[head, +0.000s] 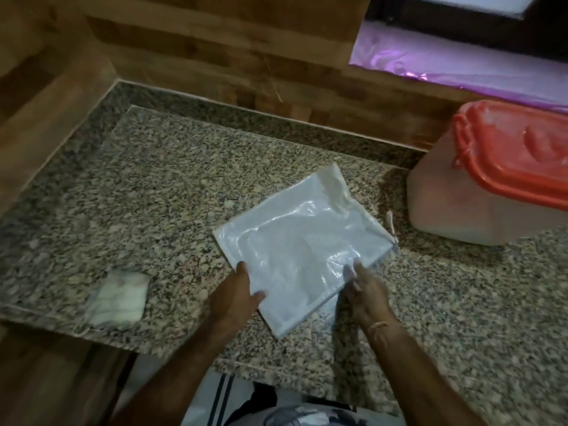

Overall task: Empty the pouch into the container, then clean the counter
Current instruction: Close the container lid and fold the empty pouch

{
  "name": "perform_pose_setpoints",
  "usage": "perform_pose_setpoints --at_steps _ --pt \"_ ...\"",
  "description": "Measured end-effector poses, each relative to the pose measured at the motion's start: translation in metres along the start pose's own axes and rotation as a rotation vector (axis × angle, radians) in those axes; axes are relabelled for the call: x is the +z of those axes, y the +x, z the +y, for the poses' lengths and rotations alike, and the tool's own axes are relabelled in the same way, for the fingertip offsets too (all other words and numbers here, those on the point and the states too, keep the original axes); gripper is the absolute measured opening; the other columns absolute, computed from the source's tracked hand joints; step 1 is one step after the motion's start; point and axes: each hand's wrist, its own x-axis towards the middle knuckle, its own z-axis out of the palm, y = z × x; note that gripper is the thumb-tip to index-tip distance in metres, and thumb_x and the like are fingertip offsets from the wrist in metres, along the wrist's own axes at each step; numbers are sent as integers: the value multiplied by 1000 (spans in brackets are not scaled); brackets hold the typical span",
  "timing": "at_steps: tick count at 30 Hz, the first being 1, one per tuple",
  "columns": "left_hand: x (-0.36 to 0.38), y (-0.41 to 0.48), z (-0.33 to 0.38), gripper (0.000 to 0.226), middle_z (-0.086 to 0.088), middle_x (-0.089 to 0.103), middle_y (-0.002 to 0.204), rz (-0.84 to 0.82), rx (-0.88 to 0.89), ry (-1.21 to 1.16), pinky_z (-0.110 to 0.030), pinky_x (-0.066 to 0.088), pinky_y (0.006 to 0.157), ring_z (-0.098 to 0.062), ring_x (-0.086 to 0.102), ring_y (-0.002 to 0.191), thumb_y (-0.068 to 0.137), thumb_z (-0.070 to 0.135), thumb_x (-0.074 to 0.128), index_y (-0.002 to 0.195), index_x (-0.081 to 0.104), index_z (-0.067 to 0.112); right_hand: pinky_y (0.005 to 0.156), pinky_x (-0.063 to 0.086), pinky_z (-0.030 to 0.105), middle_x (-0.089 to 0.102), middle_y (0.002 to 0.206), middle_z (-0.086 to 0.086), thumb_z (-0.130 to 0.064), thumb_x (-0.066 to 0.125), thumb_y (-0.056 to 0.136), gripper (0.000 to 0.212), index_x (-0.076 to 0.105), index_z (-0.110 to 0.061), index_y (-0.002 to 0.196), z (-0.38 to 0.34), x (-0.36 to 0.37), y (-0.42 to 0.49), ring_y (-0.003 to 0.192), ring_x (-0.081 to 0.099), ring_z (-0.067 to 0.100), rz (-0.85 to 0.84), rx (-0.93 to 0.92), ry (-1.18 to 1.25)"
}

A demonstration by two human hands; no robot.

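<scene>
Speckled granite counter is bearing the flat white pouch just ahead of both hands, the left hand pinching its near-left edge, the right hand touching its near-right edge with loosely straight fingers, the red-lidded container standing farther right.

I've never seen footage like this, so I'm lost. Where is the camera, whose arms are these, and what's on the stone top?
There is no machine: a person works bare-handed, and one camera on their head looks down. The left hand grips the near corner of a shiny white pouch on the granite counter; the right hand touches its near right edge, too blurred to tell a pinch. At right stands a container with its red lid on; at left lies a folded cloth.
</scene>
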Motion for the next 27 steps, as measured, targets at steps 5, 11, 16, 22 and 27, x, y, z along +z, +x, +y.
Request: perform_pose_setpoints --at_steps 5,11,16,22,27 --pt "-32 24 26 45 -3 70 117 91 87 157 -33 49 82 -26 65 108 89 55 69 119 64 22 89 60 53 74 96 20 -12 73 91 7 67 -7 90 8 14 9 91 72 35 92 -38 -359" --pt "-52 75 45 53 -11 68 128 119 12 -77 -41 54 93 -33 65 114 93 50 67 133 60 15 87 57 55 67 92 19 -21 53 101 22 65 -5 91 -4 1 13 89 66 34 45 -92 -611" --pt "-37 87 34 51 -11 74 105 -4 -100 -277 -40 52 90 -33 68 103 86 54 74 106 70 7 71 53 42 59 77 14 -29 57 101 33 62 -7 77 -16 -12 12 75 60 28 26 -152 -678" --pt "-44 94 11 39 -13 77 94 -105 -191 -663 -41 62 79 -26 72 80 90 38 76 110 74 5 35 36 21 47 56 11 -16 67 97 35 55 -10 65 -46 -20 6 37 42 13 -60 -132 -550" --pt "-111 88 61 21 -15 75 87 26 -49 -891 -22 58 50 -14 70 57 100 26 63 109 71 8 74 64 34 74 87 12 -37 67 95 39 71 1 98 -104 15 -8 75 70 22 -180 -264 -288"
